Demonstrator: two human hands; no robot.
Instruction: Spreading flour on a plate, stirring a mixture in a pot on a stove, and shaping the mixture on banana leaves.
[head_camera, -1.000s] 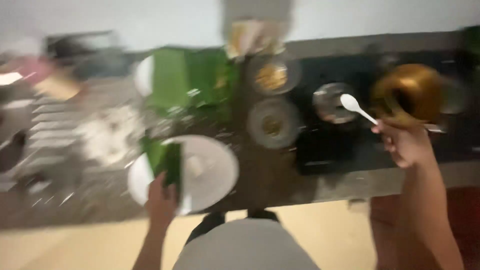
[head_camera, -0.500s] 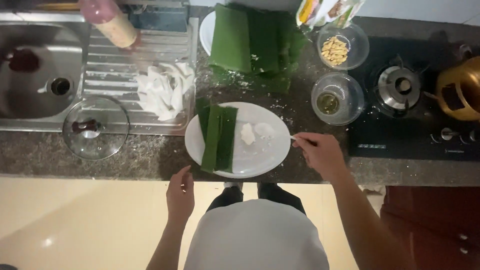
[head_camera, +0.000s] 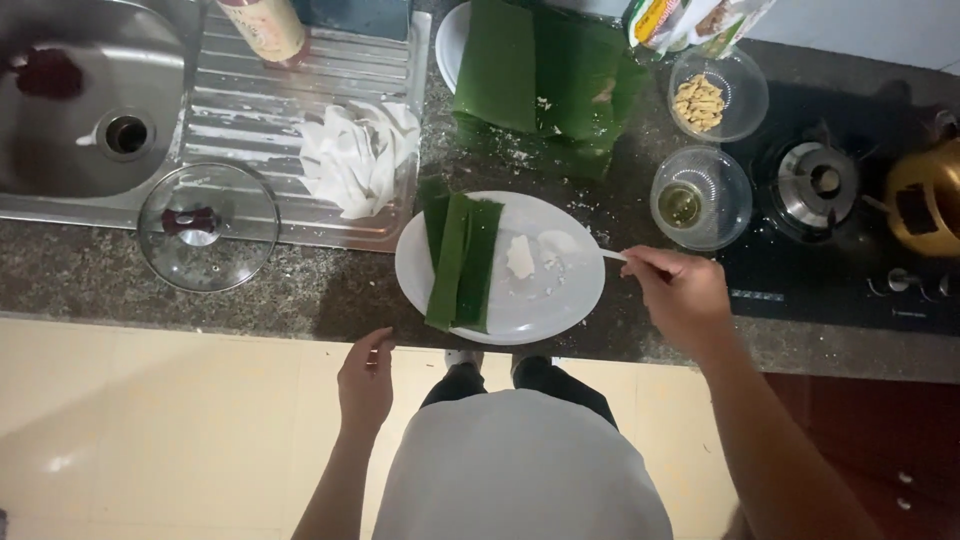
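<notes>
Step in hand looks like spooning: right hand (head_camera: 685, 300) clamped on white plastic spoon (head_camera: 570, 246), bowl over round white plate (head_camera: 570, 300) beside folded green leaf strip (head_camera: 462, 262). Left hand (head_camera: 366, 385) loosely curled, empty, off the tabletop (head_camera: 300, 295). Next move likely needs a level, steady spoon.

A colourful snack packet (head_camera: 690, 20) lies beside a labelled bottle (head_camera: 265, 28).

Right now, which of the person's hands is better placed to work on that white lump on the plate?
Probably the right hand: it holds a white spoon whose bowl is over the white plate, beside the lump. The left hand is empty, off the counter's edge.
</notes>
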